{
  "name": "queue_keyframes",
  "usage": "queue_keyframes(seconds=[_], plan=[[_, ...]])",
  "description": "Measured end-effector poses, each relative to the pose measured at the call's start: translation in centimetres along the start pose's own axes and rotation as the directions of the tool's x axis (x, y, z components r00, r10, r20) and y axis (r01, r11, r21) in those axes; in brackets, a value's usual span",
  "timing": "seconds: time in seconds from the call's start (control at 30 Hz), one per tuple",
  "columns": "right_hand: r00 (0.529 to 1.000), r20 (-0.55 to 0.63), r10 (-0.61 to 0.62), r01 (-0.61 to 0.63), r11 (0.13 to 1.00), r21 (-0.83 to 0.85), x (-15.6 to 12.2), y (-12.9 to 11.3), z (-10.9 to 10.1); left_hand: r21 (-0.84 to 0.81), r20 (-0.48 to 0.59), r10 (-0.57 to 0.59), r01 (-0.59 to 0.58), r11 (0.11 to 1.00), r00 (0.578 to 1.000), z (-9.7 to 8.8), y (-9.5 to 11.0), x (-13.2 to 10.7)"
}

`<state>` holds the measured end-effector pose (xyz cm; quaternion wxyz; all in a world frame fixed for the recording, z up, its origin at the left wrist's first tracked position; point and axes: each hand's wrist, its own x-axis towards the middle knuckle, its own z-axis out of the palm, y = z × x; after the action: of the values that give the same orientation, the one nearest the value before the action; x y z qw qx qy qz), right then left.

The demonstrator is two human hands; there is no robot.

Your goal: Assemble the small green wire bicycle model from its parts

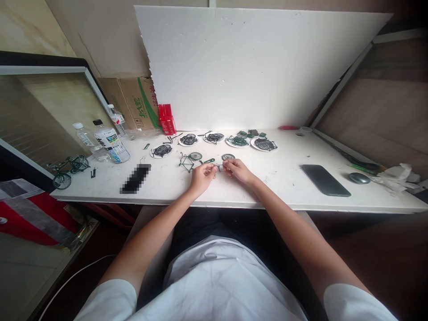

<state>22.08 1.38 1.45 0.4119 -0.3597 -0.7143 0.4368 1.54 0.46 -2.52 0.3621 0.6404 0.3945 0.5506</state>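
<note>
Close together over the front middle of the white table, my left hand (pixel 201 178) and my right hand (pixel 238 170) both pinch a thin, dark model bicycle part (pixel 219 166). Its exact kind is too small to make out, and the fingers cover its ends. Just left of my hands lies a green model bicycle frame (pixel 186 163) with a small spoked wheel (pixel 195 156) beside it. Behind my left fingers is a flat green piece (pixel 208 160). Another spoked wheel (pixel 228 157) rests behind my right fingers, partly hidden by them.
White plates (pixel 190 144) of dark and green bicycle parts line the back. A complete model bicycle (pixel 71 169) stands far left, near several bottles (pixel 112 141). To the right are a black phone (pixel 325 180) and a mouse (pixel 359 178). A white foam board (pixel 261 71) leans behind.
</note>
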Motion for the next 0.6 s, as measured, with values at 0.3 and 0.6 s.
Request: queue_keyframes(seconds=[0.3,0.6], plan=[[0.999,-0.035,-0.010,0.010,1.000,-0.002,0.0,-0.4,-0.1,-0.001,-0.002,-0.012,0.012,1.000,1.000,0.0,0.2,0.0],[0.967,-0.256,0.005,0.004,0.999,0.032,0.4,0.7,0.0,-0.006,-0.002,-0.024,0.024,1.000,1.000,0.0,0.6,-0.1]])
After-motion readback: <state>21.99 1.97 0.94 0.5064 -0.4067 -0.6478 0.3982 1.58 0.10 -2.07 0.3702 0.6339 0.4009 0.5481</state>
